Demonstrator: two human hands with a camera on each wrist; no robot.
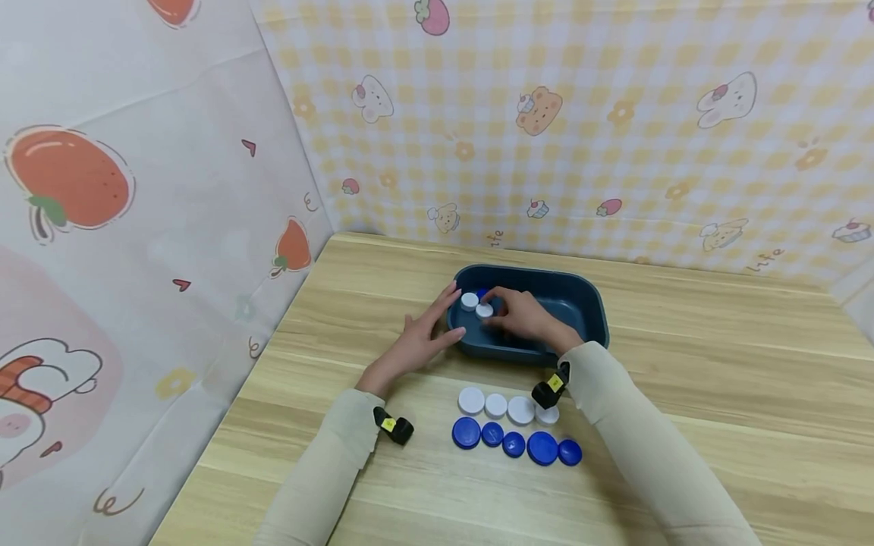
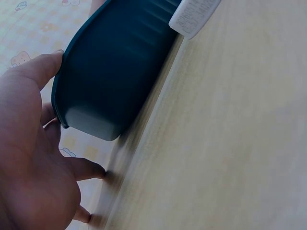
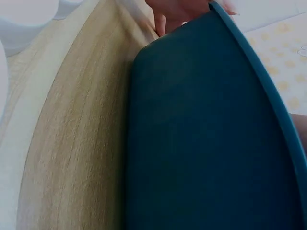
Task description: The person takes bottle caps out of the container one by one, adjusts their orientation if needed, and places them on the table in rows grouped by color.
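Note:
A dark teal basin [image 1: 567,273] stands on the table. My right hand [image 1: 524,315] reaches inside over its near wall, thumb and forefinger pinching a white bottle cap [image 1: 484,312]. Beside that cap, inside the basin, are another white cap [image 1: 469,301] and a blue cap [image 1: 481,293], the blue one partly hidden. At the basin's left end, my left hand [image 1: 425,339] touches the rim with fingers spread and fairly straight. In the left wrist view its thumb [image 2: 45,67] lies against the rim. The right wrist view shows the basin's outer wall [image 3: 206,124], which hides the right fingers.
In front of the basin lies a row of several white caps [image 1: 471,400], the rightmost partly covered by the right wrist camera [image 1: 549,388]. Nearer me is a row of several blue caps [image 1: 466,433]. A patterned cloth [image 1: 580,174] hangs behind the wooden table [image 1: 717,364].

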